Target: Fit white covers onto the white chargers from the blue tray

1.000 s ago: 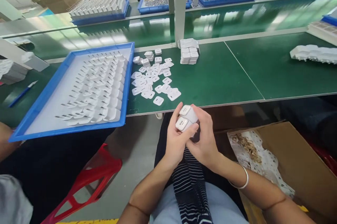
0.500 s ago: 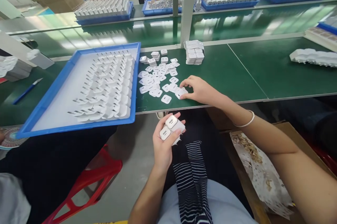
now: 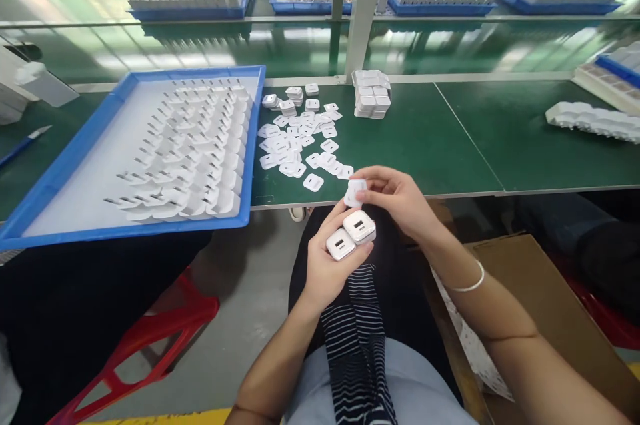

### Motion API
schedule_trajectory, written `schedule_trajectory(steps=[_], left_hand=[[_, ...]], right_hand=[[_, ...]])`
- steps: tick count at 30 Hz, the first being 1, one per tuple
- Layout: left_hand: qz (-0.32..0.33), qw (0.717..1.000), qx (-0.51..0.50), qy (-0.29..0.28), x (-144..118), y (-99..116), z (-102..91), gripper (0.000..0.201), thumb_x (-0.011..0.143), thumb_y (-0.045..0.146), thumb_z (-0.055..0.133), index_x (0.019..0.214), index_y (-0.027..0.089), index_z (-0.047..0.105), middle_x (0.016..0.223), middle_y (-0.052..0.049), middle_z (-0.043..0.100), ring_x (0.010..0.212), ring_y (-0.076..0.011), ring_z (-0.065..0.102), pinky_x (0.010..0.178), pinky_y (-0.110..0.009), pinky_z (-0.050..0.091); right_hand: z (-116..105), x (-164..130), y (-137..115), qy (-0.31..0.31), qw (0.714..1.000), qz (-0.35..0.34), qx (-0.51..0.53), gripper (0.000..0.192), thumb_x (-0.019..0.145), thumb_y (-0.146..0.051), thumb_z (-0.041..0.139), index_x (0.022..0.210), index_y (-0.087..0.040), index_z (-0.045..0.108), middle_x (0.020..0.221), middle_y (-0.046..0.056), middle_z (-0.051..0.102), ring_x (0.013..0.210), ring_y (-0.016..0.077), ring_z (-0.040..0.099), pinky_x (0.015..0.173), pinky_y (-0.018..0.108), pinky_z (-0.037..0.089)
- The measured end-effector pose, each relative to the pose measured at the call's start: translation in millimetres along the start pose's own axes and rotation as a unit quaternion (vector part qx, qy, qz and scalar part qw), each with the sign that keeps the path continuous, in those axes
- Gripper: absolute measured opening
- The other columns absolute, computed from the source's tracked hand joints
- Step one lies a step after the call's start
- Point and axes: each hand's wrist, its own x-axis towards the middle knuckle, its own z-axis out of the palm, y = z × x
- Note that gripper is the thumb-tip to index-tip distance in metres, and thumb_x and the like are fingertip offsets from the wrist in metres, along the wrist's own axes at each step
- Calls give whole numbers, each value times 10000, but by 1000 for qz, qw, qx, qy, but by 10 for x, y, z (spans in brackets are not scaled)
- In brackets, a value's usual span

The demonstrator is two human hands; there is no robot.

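Observation:
My left hand [image 3: 325, 265] is closed round two white charger blocks [image 3: 359, 226] held side by side above my lap, their port faces turned up. Between thumb and fingers of my right hand [image 3: 400, 202] is a thin white label card [image 3: 355, 192], just beyond the blocks. More white label cards [image 3: 313, 182] lie loose on the green table [image 3: 415, 158] past my hands, with a few small stacks at the back of the pile. To their left, a blue-rimmed tray [image 3: 253, 165] holds rows of white charger bodies [image 3: 200, 152], prongs pointing up and left.
A bundled stack of white pieces [image 3: 371, 95] stands by the post [image 3: 364, 12]. A row of white chargers [image 3: 593, 120] lies at the right. A blue pen-like tool [image 3: 23, 144] is at far left. Trays of chargers line the far shelf; a red stool [image 3: 165, 338] stands below.
My right hand has lifted a label card from the table and brought it back to my left hand. My left hand has moved slightly right, turning the blocks' port faces up.

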Motion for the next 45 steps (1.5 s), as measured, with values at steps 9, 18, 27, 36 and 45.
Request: schedule_trajectory(steps=[9,18,27,36,45], left_hand=[[34,999,22,1,11,48,194,488,790,176,808,1259,277,715,1408,-83,644,1296,-328,625,1167,-495,460],[-8,992,103,-73,111,270,106,482,730,179,851,1195,238,738,1263,-97,729,1238,-326,663,1130,-509,498],[-7,982,155,-110,156,272,192,433,736,177,842,1155,247,757,1239,-84,736,1196,-299,683,1101,-472,529],[86,979,177,-56,161,212,202,460,746,149,825,1186,255,745,1309,-70,703,1220,-295,672,1114,-469,521],[197,940,275,-33,153,266,269,464,761,130,808,1204,241,726,1279,-70,724,1208,-253,675,1080,-419,542]], right_hand=[[20,-389,-30,93,990,-102,-35,174,822,-184,765,980,-253,781,918,6,745,785,138,690,712,272,594],[-467,-316,-390,-94,930,-156,-320,334,915,-165,626,1200,-286,753,1044,48,663,800,157,627,714,299,543],[-584,-245,-554,-197,896,-145,-370,494,895,-136,592,1371,-269,613,1082,55,664,809,163,627,708,292,540],[-587,-336,-377,32,969,-116,-215,80,877,-274,734,902,-207,771,792,24,746,630,146,653,586,296,561],[-474,-683,-477,-29,992,-60,-109,158,864,-233,757,1022,-234,755,698,-6,709,516,105,600,480,251,505]])
